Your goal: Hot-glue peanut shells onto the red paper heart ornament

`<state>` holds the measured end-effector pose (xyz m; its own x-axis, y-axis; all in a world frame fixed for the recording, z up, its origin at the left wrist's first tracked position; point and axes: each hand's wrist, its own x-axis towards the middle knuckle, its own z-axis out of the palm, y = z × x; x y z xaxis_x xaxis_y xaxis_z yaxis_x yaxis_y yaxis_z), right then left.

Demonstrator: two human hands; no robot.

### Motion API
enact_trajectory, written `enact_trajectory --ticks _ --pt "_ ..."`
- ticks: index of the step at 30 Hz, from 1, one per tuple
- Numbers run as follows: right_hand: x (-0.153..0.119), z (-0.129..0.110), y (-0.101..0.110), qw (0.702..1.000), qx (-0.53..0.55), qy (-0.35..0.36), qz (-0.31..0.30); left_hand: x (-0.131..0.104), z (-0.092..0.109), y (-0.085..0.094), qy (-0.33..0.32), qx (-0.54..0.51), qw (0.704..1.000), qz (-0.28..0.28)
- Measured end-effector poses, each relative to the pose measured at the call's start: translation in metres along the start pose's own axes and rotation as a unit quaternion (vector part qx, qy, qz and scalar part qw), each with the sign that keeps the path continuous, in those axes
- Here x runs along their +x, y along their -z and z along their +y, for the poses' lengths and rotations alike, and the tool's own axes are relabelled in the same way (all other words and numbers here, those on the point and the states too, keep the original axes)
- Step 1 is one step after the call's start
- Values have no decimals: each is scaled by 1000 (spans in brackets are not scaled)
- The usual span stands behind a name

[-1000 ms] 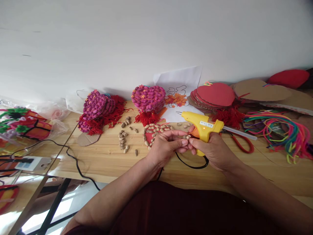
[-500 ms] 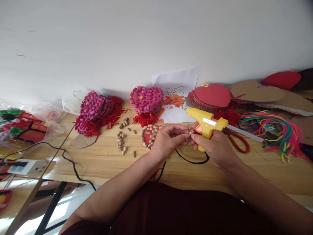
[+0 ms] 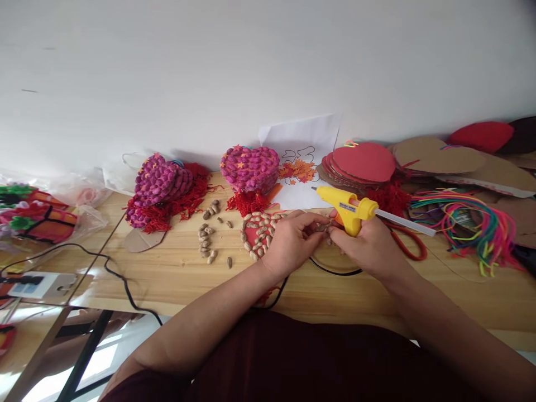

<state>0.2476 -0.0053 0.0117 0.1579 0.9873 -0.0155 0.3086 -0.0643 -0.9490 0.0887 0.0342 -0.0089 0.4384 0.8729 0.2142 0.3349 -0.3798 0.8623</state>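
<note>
My right hand [image 3: 371, 245] is wrapped round the handle of a yellow hot glue gun [image 3: 341, 201], whose nozzle points left and slightly up. A clear glue stick [image 3: 406, 223] juts from its rear. With fingers closed in a pinch, my left hand [image 3: 287, 240] holds a peanut [image 3: 321, 227]; the right thumb and fingertips meet it there too. Partly behind my left hand lies a red heart-shaped piece [image 3: 251, 235] with unshelled peanuts set round its edge and inside. Loose peanuts [image 3: 205, 240] are scattered to its left.
Purple heart decorations with red fringe [image 3: 250, 167] stand along the wall. Orange stars [image 3: 299, 170] lie on white paper [image 3: 295, 196]. Stacked red hearts [image 3: 368, 162], coloured cords [image 3: 481, 218] and orange-handled scissors [image 3: 408, 243] are at right. A black cord [image 3: 125, 279] runs to a power strip [image 3: 42, 285].
The glue gun has tilted and shifted slightly left, so its nozzle now shows past the body. Both hands stay together at the peanut, fingers shifting a little.
</note>
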Motion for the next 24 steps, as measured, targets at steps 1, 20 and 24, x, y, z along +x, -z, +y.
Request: enact_trajectory --ticks 1,20,24 --pt "0 -1 0 1000 -18 0 -4 0 -1 -1 2 -2 1000 -6" --pt "0 8 0 1000 -8 8 2 -1 -2 20 -52 59 997 7" --pt "-2 7 -2 998 46 -21 -48 -7 -4 36 67 -81 994 -13"
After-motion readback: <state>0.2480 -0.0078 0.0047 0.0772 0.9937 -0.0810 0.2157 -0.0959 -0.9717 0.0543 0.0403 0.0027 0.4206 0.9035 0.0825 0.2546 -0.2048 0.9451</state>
